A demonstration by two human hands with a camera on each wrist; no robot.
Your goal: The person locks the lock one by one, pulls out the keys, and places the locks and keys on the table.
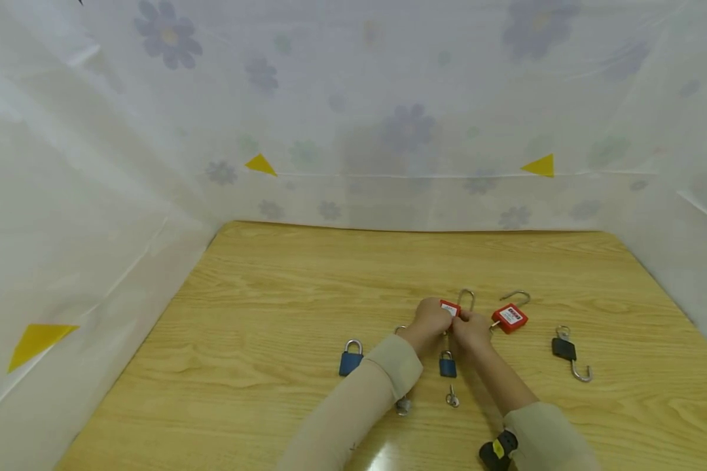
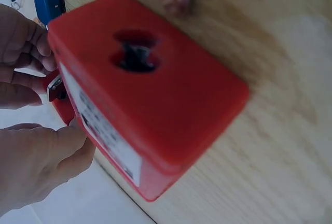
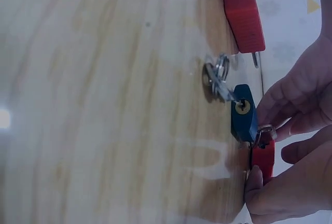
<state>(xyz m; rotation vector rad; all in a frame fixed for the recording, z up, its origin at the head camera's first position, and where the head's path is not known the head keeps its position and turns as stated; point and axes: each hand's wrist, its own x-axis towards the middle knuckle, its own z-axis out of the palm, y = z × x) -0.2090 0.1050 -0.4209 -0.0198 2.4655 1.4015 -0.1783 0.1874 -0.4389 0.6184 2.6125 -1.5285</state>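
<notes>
A small red padlock (image 1: 450, 307) with a white label is between both hands. My left hand (image 1: 431, 322) grips it from the left, its fingertips partly hidden. At the lower right corner, my right hand (image 1: 472, 331) grips the same padlock with curled fingers. The metal shackle (image 1: 467, 292) points away from me. A key (image 2: 54, 86) shows at the keyhole end in the left wrist view, close to the fingertips; whether one pinches it cannot be told. Right of the hands lies a second red padlock (image 1: 510, 318), shackle open. Nearer than the hands lies a blue padlock (image 1: 448, 366).
Keys on a ring (image 1: 452, 396) lie below the blue padlock. Another blue padlock (image 1: 350, 361) lies left. A further red padlock (image 2: 150, 89) sits beneath my left wrist. A black padlock (image 1: 563, 348) with an open shackle lies right. White sheeting (image 1: 406, 203) surrounds the wooden table (image 1: 259, 288).
</notes>
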